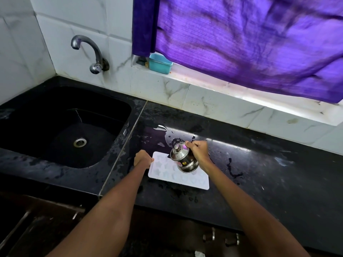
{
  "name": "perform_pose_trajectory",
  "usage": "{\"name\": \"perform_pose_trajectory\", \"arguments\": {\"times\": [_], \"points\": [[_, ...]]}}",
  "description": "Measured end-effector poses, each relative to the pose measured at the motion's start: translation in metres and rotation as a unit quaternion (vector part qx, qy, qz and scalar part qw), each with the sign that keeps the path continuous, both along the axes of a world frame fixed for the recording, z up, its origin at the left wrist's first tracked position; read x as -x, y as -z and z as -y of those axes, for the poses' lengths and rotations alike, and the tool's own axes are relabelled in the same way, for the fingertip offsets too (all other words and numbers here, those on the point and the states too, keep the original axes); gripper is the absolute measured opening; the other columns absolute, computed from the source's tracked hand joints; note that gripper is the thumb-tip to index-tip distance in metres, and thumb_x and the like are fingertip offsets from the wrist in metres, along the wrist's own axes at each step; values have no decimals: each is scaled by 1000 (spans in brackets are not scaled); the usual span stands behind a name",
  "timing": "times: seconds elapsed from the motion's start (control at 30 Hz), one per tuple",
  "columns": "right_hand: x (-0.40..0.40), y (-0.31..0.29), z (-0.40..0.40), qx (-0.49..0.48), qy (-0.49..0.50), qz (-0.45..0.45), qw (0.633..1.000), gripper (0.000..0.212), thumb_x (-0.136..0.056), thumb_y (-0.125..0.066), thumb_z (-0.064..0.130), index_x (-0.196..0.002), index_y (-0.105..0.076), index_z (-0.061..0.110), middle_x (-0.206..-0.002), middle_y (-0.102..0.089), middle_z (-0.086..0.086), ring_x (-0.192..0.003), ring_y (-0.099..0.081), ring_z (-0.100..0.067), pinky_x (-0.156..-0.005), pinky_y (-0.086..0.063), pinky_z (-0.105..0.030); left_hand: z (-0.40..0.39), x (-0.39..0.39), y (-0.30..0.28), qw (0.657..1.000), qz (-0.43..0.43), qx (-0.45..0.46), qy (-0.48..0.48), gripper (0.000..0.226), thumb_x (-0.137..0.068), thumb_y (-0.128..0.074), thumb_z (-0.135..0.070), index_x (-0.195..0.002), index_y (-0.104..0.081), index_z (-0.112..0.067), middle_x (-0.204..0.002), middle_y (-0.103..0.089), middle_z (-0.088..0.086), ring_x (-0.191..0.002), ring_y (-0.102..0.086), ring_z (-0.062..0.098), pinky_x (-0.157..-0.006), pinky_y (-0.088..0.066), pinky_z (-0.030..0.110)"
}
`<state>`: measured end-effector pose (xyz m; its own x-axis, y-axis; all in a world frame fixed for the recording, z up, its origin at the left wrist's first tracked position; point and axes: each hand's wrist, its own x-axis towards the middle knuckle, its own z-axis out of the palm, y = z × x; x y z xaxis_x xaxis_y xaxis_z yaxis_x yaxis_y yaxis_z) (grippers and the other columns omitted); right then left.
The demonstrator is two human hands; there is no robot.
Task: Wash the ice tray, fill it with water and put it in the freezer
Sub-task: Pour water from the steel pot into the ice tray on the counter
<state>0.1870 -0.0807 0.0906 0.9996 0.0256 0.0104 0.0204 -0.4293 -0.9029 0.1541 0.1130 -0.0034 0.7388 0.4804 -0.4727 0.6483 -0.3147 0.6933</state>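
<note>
A white ice tray [187, 179] with star-shaped cells lies flat on the black countertop [259, 173], just right of the sink. My left hand [143, 158] grips the tray's left edge. My right hand [198, 150] holds a small steel kettle [182, 160] by its handle, tilted to the left over the tray's far cells. The kettle hides part of the tray. I cannot tell whether water is coming out.
A black sink [63, 125] with a drain lies to the left, under a wall tap [89, 52]. Water is pooled on the counter behind the tray. A teal box [160, 63] stands on the window ledge below a purple curtain [250, 43]. Cabinet handles show below the counter.
</note>
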Motion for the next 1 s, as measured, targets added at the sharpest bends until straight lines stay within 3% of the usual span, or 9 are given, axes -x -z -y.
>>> {"name": "perform_pose_trajectory", "arguments": {"times": [0.13, 0.5, 0.63, 0.8, 1.0], "points": [[0, 0, 0, -8, 0, 0, 1000, 53, -78, -67, 8, -41, -31, 15, -45, -26, 1, -39, -22, -4, -42, -21, -18, -1, -1, 3, 1000, 1, 8, -3, 28, -78, -75, -14, -100, -69, 2, -106, -71, 18, -93, -71, 32, -83, -59, 41], [-3, 0, 10, -88, 49, -45, 994, 42, -78, -65, 9, -45, -40, 13, -52, -38, -3, -51, -37, -15, -51, -29, -25, 1, -2, 0, 1000, -7, -6, -1, 31, -80, -74, -15, -104, -67, 3, -106, -71, 17, -93, -71, 31, -82, -59, 40], [-1, -3, 16, -65, 51, -40, 996, 48, -79, -65, 9, -41, -38, 17, -37, -35, 8, -41, -33, -8, -45, -28, -22, 2, -1, 1, 1000, -12, -17, 1, 31, -80, -73, -16, -104, -67, 3, -106, -71, 17, -93, -71, 31, -82, -59, 40], [1, 1, 23, -21, 37, -16, 999, 47, -80, -65, 10, -43, -38, 14, -47, -32, -2, -46, -29, -12, -48, -25, -25, 2, -2, 1, 1000, -13, -23, 4, 31, -80, -73, -16, -105, -68, 2, -107, -71, 18, -94, -71, 32, -82, -59, 40], [2, 7, 26, -9, 39, -17, 999, 48, -79, -66, 11, -41, -37, 15, -47, -31, -2, -48, -28, -13, -51, -24, -27, 2, 0, -2, 999, -19, -31, 7, 35, -80, -74, -19, -108, -67, 0, -109, -70, 17, -97, -70, 32, -84, -58, 41]]}}
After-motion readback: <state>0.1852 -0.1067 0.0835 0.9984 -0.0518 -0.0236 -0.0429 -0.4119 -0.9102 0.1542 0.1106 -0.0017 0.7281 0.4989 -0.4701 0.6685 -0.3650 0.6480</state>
